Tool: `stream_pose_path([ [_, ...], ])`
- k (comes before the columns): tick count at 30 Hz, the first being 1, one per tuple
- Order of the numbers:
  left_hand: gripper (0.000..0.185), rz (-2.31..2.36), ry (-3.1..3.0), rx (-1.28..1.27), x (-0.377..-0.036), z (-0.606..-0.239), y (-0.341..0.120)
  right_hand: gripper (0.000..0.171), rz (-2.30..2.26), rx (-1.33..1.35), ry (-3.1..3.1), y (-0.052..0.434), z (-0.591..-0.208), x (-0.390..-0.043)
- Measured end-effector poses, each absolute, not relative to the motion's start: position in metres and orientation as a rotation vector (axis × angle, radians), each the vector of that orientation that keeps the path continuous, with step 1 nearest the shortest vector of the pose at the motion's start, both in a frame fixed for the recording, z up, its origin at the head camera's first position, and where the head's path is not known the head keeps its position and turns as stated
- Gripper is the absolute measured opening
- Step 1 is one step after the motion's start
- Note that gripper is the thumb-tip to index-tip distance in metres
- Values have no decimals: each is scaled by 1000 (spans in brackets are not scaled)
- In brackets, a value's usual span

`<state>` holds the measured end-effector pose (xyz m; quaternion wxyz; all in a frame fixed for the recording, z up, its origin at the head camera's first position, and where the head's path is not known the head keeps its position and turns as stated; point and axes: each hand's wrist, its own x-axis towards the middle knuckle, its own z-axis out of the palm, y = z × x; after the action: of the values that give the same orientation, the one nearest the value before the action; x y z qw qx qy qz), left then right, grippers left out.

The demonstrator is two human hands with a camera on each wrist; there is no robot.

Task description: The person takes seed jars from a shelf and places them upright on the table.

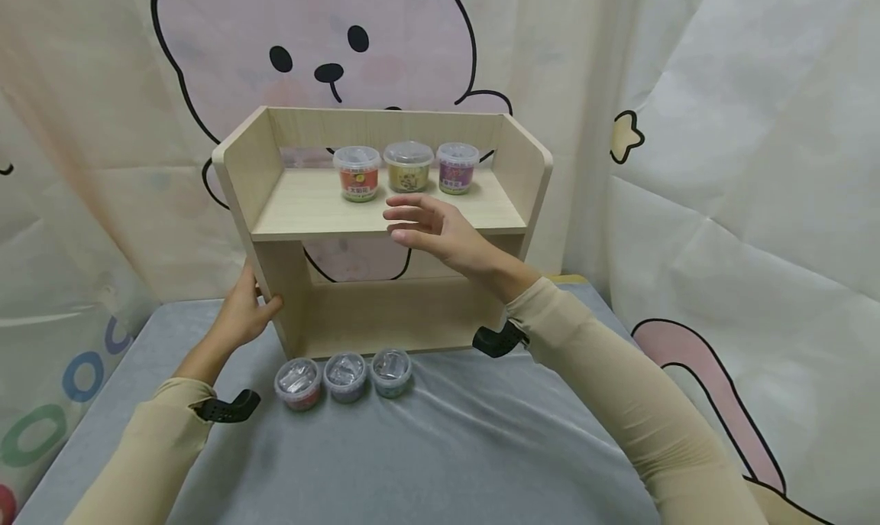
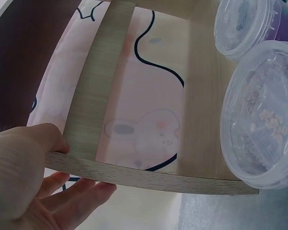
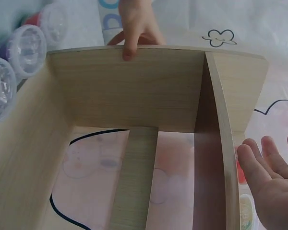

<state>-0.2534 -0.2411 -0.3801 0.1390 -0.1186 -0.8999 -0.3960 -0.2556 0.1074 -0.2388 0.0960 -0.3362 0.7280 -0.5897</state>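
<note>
A two-tier wooden shelf stands on the table. My left hand grips the front edge of its left side panel, the thumb inside and the fingers around the outside, as the left wrist view shows. On the upper board are three lidded plastic tubs: one with a red label, one yellow, one purple. In front of them hovers my right hand, fingers loosely extended and holding nothing, its fingertips just below the yellow tub in the head view.
Three more clear-lidded tubs, a reddish one, a purplish one and a greenish one, sit in a row before the shelf's front edge. A grey-blue cloth covers the table. Printed curtains hang behind and beside it.
</note>
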Motion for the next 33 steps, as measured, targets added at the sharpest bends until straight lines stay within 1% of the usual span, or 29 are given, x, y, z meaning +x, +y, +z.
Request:
stream_pose_path([
  [5, 84, -1152, -2588, -354, -254, -381, -241, 56, -1726, -947, 2213, 99, -234, -265],
  [10, 84, -1156, -2581, -353, -254, -381, -242, 53, -1804, -912, 2169, 91, -229, -277],
  [19, 85, -1152, -2587, -363, -255, -380, -242, 55, -1940, -717, 2080, 78, -220, -297],
  [25, 86, -1140, -2601, -358, -256, -381, -242, 62, -1958, -640, 2065, 68, -218, -310],
  [33, 85, -1149, -2614, -348, -257, -379, -242, 78, -1912, -578, 2085, 53, -215, -326],
])
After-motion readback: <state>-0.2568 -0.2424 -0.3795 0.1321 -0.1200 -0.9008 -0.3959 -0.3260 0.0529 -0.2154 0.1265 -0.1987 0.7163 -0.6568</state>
